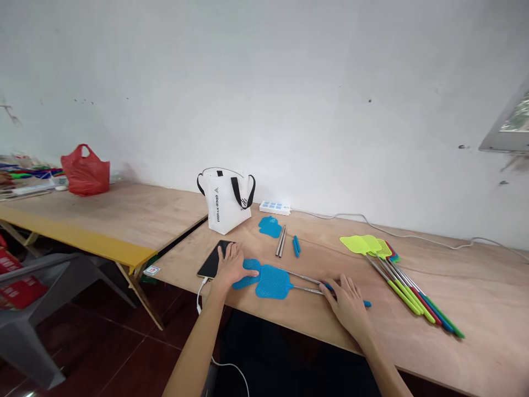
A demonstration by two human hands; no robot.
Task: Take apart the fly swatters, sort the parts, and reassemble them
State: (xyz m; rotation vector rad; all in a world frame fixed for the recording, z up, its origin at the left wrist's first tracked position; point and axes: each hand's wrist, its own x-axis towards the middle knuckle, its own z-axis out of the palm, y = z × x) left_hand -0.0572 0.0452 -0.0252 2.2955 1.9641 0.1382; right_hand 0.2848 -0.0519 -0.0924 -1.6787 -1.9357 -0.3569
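Two blue fly swatters lie on the wooden table in front of me, their mesh heads pointing left. The nearer head (273, 282) partly overlaps the farther head (244, 274). My left hand (231, 267) rests with fingers spread, the thumb on the farther head and fingertips at the edge of a dark phone (215, 260). Over the blue handles, my right hand (347, 306) has its thumb and index finger closed round a handle; one handle end (367, 304) sticks out past it. Behind them are loose blue heads (270, 226), metal rods (281, 241) and short blue grips (296, 246).
Several fly swatters (403, 281) in yellow-green, red, blue and green lie fanned out on the right. A white bag (227, 204) and a white power strip (275, 208) stand near the wall. Another table (103, 215) on the left bears a red plastic bag (85, 172).
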